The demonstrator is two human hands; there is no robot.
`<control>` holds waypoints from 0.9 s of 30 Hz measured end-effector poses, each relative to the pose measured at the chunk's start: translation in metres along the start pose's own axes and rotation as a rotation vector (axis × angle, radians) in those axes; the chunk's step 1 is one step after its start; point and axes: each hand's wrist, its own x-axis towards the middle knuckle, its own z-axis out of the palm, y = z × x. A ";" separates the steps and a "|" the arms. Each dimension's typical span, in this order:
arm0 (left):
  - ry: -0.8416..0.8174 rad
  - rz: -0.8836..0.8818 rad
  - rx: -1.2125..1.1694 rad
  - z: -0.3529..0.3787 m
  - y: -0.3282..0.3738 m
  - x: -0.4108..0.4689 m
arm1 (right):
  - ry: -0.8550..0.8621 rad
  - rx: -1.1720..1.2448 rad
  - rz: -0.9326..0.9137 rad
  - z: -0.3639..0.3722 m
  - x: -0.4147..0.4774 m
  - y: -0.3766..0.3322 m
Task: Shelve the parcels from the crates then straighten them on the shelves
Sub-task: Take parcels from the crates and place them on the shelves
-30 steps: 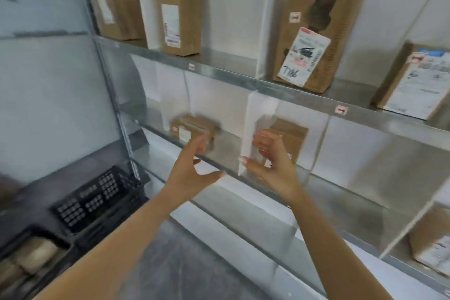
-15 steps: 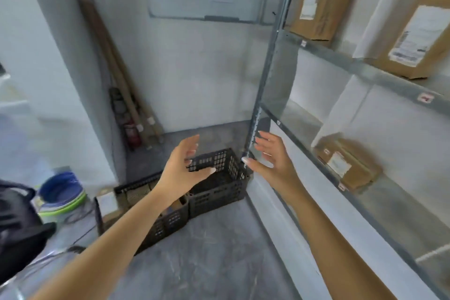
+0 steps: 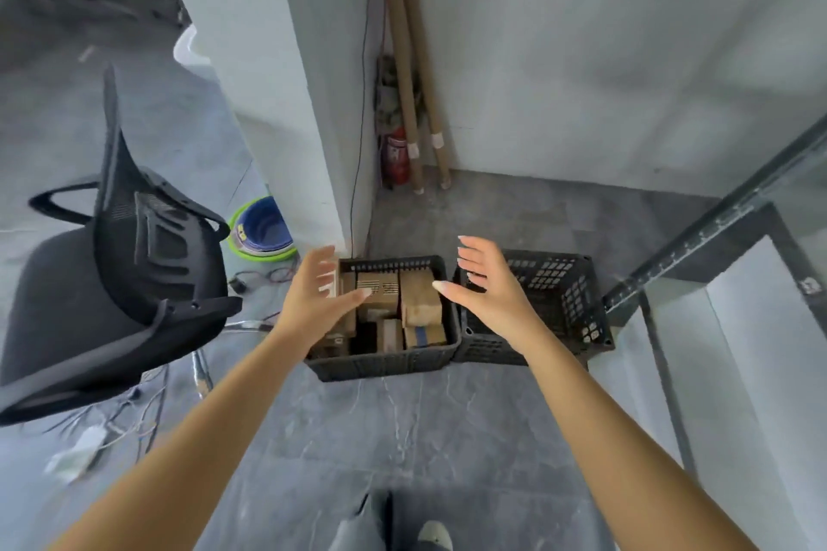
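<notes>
Two black plastic crates stand side by side on the grey floor. The left crate (image 3: 385, 365) holds several brown cardboard parcels (image 3: 420, 304). The right crate (image 3: 568, 295) shows no parcels in its visible part. My left hand (image 3: 315, 298) hovers open above the left crate's left side, holding nothing. My right hand (image 3: 485, 282) is open too, fingers spread, above the gap between the two crates. Both arms stretch forward from the bottom of the view.
A black office chair (image 3: 121, 264) stands at the left. A metal shelf frame (image 3: 716, 228) rises on the right. A blue and green bucket (image 3: 262, 230), a red extinguisher (image 3: 396, 157) and cardboard tubes (image 3: 411, 58) sit by the white pillar and corner.
The view has swung from the shelves with their parcels leftward and down to the crates on the floor. Both hands stayed open and empty and now hang over the crates.
</notes>
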 end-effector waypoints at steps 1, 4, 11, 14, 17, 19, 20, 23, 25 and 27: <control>0.012 -0.032 0.003 -0.001 -0.009 0.015 | -0.016 -0.005 0.023 0.004 0.019 0.006; 0.006 -0.122 0.017 0.001 -0.036 0.066 | -0.051 -0.036 0.107 0.017 0.076 0.033; -0.104 -0.232 0.124 0.056 -0.113 0.201 | -0.107 -0.141 0.306 0.041 0.203 0.144; -0.156 -0.271 0.157 0.099 -0.164 0.261 | -0.144 -0.205 0.351 0.057 0.251 0.210; -0.172 -0.307 0.159 0.146 -0.224 0.311 | -0.168 -0.242 0.368 0.078 0.294 0.284; -0.186 -0.352 0.146 0.174 -0.262 0.336 | -0.163 -0.272 0.376 0.091 0.319 0.327; -0.200 -0.385 0.135 0.192 -0.290 0.349 | -0.155 -0.287 0.383 0.099 0.333 0.358; -0.242 -0.476 0.160 0.242 -0.373 0.378 | -0.103 -0.331 0.435 0.121 0.366 0.447; -0.249 -0.575 0.150 0.268 -0.415 0.388 | -0.035 -0.326 0.513 0.133 0.376 0.492; -0.274 -0.687 0.079 0.284 -0.441 0.390 | 0.024 -0.337 0.574 0.140 0.376 0.519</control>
